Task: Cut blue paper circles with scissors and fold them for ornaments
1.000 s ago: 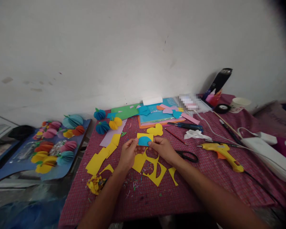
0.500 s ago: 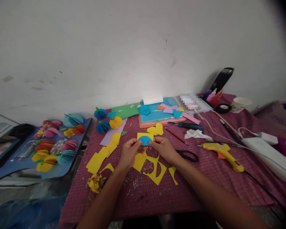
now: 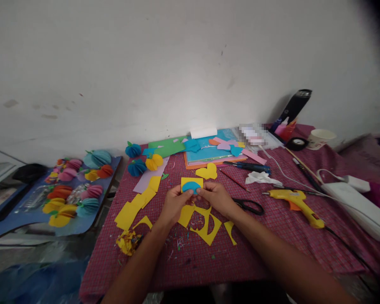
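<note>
Blue disc [image 3: 191, 187]: semicircular blue paper piece, held against a yellow square [image 3: 191, 182] just above the bench, in front of the body.
Left hand [image 3: 175, 205]: grip pinched on the left edge of the disc and square, thumb on top.
Right hand [image 3: 215, 197]: grip pinched on the right edge of the same two pieces; fingertips of both hands nearly meet.
Yellow scraps [image 3: 205, 226]: cut-out leftovers lying flat under and just below the hands.
Yellow squares [image 3: 136, 207]: overlapping row to the left of the left hand.
Yellow heart [image 3: 207, 172]: flat on the bench, just beyond the held pieces.
Scissors [image 3: 249, 206]: black handles, just right of the right wrist.
Glue gun [image 3: 296, 201]: yellow, lying on its side right of the scissors, cable trailing toward the bench edge.
Paper stack [image 3: 209, 153]: coloured sheets at the far edge near the wall, small offcuts on top.
Paper balls [image 3: 139, 162]: blue and yellow, far left corner of the bench.
Bench [image 3: 259, 253]: covered with red checked cloth.
Blue board [image 3: 34, 219]: left of the bench, lower, carrying more folded paper balls in several colours.
</note>
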`<action>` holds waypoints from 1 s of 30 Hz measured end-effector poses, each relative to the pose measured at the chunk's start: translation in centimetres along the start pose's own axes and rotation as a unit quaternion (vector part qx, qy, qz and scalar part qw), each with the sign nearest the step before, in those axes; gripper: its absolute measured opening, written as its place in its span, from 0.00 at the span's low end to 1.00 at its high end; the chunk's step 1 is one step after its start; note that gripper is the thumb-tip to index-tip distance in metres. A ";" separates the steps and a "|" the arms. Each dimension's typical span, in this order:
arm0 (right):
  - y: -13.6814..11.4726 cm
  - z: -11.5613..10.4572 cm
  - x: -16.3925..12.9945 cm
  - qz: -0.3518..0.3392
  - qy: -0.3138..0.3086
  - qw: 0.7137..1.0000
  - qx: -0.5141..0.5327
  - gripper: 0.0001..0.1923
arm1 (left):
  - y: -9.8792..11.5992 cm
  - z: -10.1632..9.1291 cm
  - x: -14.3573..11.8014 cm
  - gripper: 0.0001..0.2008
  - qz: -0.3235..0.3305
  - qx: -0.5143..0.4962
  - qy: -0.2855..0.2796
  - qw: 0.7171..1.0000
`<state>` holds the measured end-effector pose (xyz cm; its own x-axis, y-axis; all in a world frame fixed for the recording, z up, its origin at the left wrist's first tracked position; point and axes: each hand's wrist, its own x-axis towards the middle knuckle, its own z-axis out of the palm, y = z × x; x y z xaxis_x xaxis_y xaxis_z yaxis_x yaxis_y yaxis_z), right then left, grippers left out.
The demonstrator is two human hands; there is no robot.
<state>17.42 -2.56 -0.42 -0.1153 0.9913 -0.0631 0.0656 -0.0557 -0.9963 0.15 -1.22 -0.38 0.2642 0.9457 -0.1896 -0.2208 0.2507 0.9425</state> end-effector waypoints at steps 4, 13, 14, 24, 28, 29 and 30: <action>0.0 0.1 0.0 -0.003 -0.009 1.000 0.003 0.16 | -0.4 0.0 0.0 0.17 -0.001 0.000 0.003 1.000; 0.4 0.1 0.1 -0.003 -0.004 1.000 0.003 0.15 | -0.1 0.2 0.0 0.17 -0.002 -0.009 0.010 1.000; 0.4 0.1 0.1 -0.002 -0.007 1.000 0.012 0.16 | -0.1 0.3 0.0 0.17 -0.002 -0.011 0.012 1.000; 0.0 0.3 -0.1 0.014 0.012 0.996 0.093 0.27 | 0.1 0.3 0.1 0.17 -0.010 -0.040 0.049 0.998; 0.0 0.2 -0.2 -0.005 -0.014 0.997 0.077 0.23 | -0.1 0.2 0.1 0.16 0.002 -0.035 0.044 0.998; 0.0 0.2 -0.3 -0.008 -0.023 0.997 0.075 0.21 | -0.1 0.2 0.1 0.16 0.003 -0.034 0.042 0.999; 0.0 0.3 -0.3 -0.008 -0.030 0.997 0.075 0.19 | -0.1 0.2 0.1 0.17 0.005 -0.034 0.039 0.999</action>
<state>17.16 -2.89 -0.39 -0.1751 0.9834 -0.0467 -0.0856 -0.0625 -0.9944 0.39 -1.22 -0.44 0.1876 0.9607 -0.2045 -0.2864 0.2526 0.9242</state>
